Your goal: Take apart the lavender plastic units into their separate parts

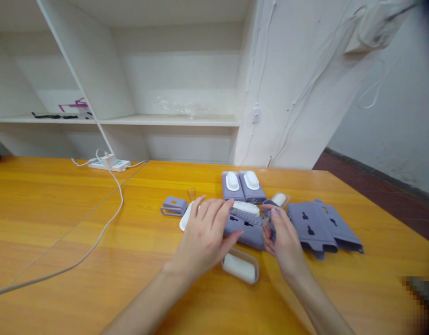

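My left hand [204, 235] rests with fingers stretched out on the left end of a purple cardboard package [247, 230] lying on the wooden table [96, 232]. My right hand [282, 237] grips the package's right end, fingers curled round its edge. A white brush [245, 207] lies at the package's top edge. Just in front of my hands sits a clear plastic shell holding a white brush [240, 266]. A white piece [184, 217] peeks out under my left hand's fingers.
Two packed purple boxes [243, 186] stand behind the hands. Flat purple card sleeves [322, 225] lie to the right, a small folded purple card [174, 205] and a tiny glass [191, 192] to the left. A power strip [108, 163] with a white cable [96, 242] crosses the left. White shelves stand behind.
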